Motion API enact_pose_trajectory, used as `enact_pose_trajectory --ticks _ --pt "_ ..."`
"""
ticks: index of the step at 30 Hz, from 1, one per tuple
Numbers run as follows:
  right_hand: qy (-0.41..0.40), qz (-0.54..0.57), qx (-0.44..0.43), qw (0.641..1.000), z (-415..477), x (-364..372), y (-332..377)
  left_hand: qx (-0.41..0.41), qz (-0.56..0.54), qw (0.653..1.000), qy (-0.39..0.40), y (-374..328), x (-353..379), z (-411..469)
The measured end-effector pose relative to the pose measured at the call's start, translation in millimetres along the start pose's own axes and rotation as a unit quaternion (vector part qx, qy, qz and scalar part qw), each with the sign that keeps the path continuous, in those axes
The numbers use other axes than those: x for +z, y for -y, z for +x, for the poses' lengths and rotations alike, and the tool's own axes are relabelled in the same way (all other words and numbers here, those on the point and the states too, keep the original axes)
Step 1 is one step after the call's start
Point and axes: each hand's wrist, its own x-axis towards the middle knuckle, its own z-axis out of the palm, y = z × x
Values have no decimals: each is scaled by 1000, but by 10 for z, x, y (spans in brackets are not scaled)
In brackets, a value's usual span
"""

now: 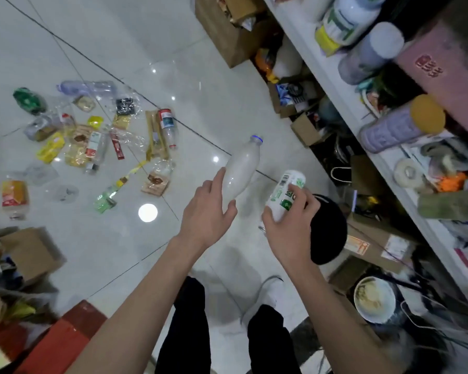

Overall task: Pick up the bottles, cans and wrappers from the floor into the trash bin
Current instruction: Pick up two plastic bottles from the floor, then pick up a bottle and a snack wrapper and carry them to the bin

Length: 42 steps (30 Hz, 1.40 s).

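My left hand (208,209) grips a clear plastic bottle (241,168) with a blue neck ring, held tilted above the floor. My right hand (289,228) grips a white can with green print (284,193), held just above the black trash bin (327,230), which my hand partly hides. Several bottles, wrappers and packets lie scattered on the white tiled floor to the left, among them a bottle with a red cap (168,128), a green bottle (29,101) and a brown snack wrapper (156,182).
A cluttered white shelf unit (322,66) runs along the right side, with cardboard boxes (227,31) beneath and beside it. A cardboard box (30,252) and a red box (62,338) sit at the lower left. A bowl (373,298) stands near the bin. My legs and shoes are below.
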Motion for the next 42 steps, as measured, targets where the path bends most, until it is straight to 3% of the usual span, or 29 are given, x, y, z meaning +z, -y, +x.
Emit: enact_pose_trajectory --ticks 7,13,20,30,37,42 --pt "-29 -21 114 993 130 -639 -1524 7 20 995 95 -716 1405 -42" --pt "-11 -8 223 975 272 -711 -2672 -43 46 981 184 -925 2549 69" --pt "-12 72 234 969 444 -456 -3322 -47 66 981 176 -901 3292 175" --pt "-43 55 95 993 506 -401 -2961 27 100 992 71 -811 2781 201" --pt "-14 38 -21 999 560 -337 -2029 25 88 996 -3 -634 1802 235" --pt "52 13 -85 995 536 -39 -1158 2 55 997 -60 -184 943 173"
